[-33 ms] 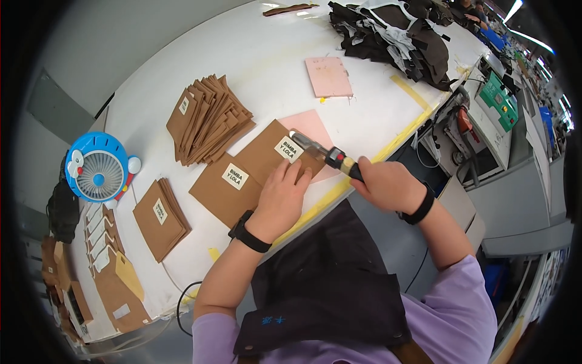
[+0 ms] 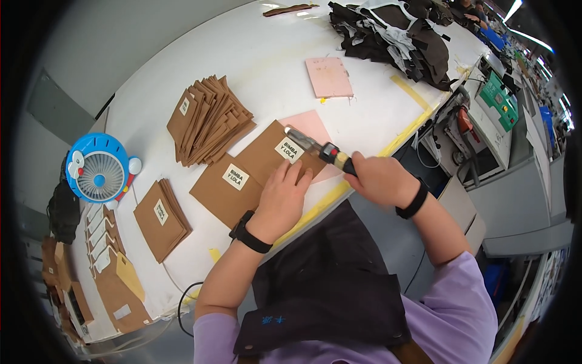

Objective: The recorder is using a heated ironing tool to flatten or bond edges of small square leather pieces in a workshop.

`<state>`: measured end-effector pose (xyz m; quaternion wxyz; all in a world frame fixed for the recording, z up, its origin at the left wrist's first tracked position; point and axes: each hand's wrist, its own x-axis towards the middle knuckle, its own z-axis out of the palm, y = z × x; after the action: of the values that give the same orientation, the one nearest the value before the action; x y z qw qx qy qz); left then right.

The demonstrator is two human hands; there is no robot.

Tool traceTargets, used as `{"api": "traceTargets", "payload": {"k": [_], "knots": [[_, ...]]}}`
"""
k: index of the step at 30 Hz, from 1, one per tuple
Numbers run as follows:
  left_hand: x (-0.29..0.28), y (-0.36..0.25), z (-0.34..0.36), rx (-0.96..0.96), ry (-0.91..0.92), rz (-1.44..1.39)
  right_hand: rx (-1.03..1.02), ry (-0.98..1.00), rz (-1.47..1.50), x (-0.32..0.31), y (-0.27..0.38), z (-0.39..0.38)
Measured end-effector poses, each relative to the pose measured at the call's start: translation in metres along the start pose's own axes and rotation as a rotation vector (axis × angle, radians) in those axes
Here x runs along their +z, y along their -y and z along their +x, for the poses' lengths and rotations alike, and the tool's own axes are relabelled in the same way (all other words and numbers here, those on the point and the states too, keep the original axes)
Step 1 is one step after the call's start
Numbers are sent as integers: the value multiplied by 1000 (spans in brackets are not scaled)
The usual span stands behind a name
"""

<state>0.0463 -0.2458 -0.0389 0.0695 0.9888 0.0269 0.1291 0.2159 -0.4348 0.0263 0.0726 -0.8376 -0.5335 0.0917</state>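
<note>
Tool (image 2: 328,151) in the head view points up-left, its long axis slanting from the right hand (image 2: 383,181) over the upper brown piece (image 2: 257,148), beside the white label (image 2: 289,150) — fingers curled round its handle; left hand (image 2: 282,195), fingers slightly spread, rests there

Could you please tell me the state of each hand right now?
Left hand: open, resting on a flat brown rectangular piece with a white label.
Right hand: closed, holding a slim silver-tipped black-handled tool.
</note>
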Motion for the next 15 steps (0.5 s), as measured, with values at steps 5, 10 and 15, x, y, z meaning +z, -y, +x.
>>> {"api": "traceTargets", "payload": {"k": [5,10,15], "knots": [[1,-7,3,-5,-114,-4,-35,-73,54,18,7,52],[3,-7,4,-49,-141,-44,14,-21,141,4,-10,18],[1,-4,6,56,-277,-80,70,-62,205,-10,-5,-18]]}}
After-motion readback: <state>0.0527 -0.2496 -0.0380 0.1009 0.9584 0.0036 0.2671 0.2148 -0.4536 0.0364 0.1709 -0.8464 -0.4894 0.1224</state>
